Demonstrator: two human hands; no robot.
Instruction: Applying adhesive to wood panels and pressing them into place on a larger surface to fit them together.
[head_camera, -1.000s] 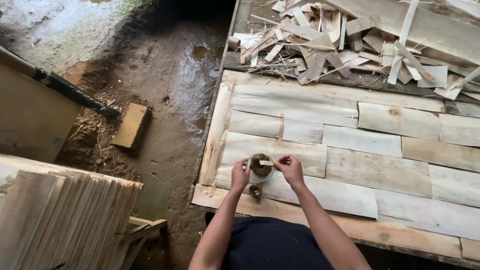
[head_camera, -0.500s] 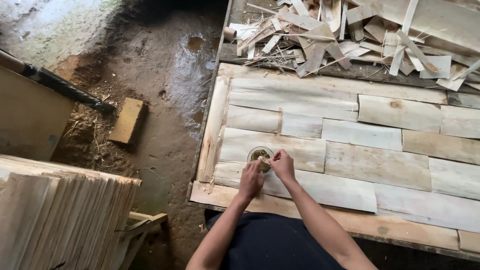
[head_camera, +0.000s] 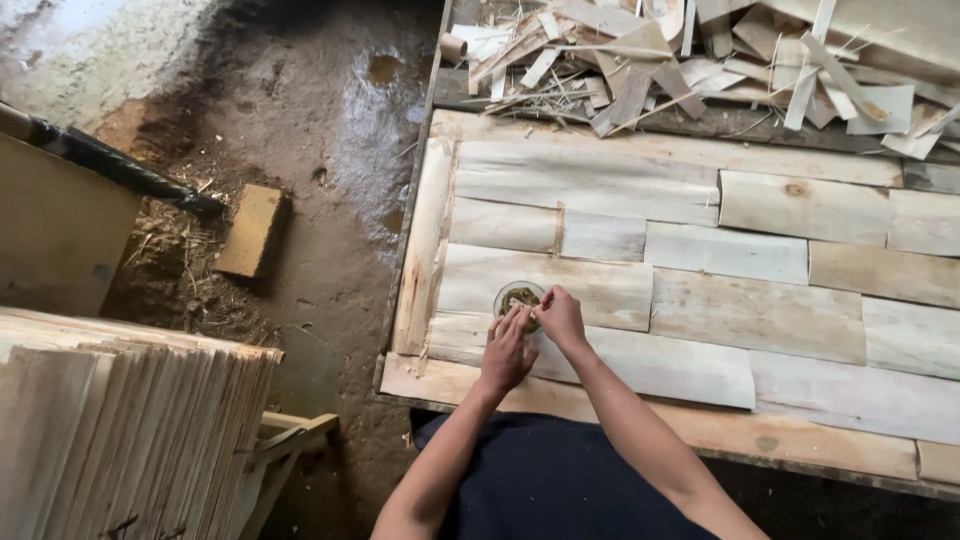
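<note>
Both hands meet over a small round greenish roll of tape (head_camera: 517, 297) lying on pale wooden veneer sheets (head_camera: 700, 300). The left hand (head_camera: 507, 350) and right hand (head_camera: 560, 318) are closed, pinching its thin strip.

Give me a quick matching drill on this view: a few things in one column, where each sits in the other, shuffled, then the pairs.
Things:
1. small round tin of dark paste
2. tan rectangular wooden block
3. heap of pale wood offcuts
4. stack of thin upright veneer sheets

Places:
A. lower left corner of the view
B. on the wet dirt floor, left of the bench
C. along the far edge of the bench
D. on the pale veneer strips, at the fingers of the left hand and right hand

Pairs: 1-D, 2-B, 3-C, 4-A
</note>
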